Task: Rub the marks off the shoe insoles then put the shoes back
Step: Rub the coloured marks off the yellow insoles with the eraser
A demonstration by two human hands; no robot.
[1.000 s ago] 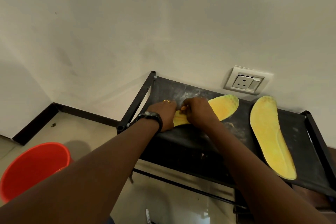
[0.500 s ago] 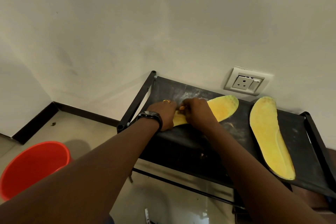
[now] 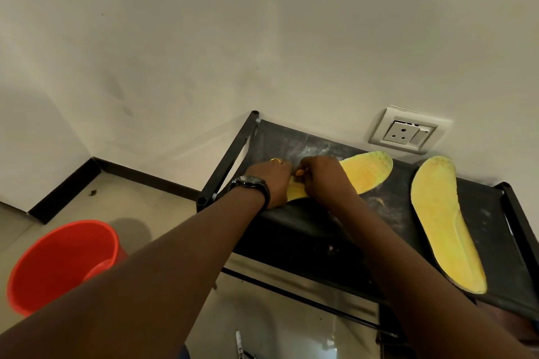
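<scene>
Two yellow insoles lie on the black fabric top of a shoe rack (image 3: 315, 230). My left hand (image 3: 269, 183), with a watch and a ring, presses down on the heel end of the left insole (image 3: 364, 172). Its fingertips are hidden. My right hand (image 3: 323, 178) sits just right of it over the same insole, fingers curled, pinching a small orange rubber (image 3: 299, 173) against the foam. The right insole (image 3: 440, 218) lies apart, lengthwise toward me, untouched. No shoes are in view.
A red bucket (image 3: 58, 259) stands on the tiled floor at lower left. A wall socket (image 3: 405, 132) is just behind the rack. The rack's black frame bars (image 3: 230, 160) edge the shelf, and a lower rail (image 3: 291, 291) runs beneath.
Both hands stay on the heel end of the left insole, and the right hand has shifted only slightly. The insoles have not moved.
</scene>
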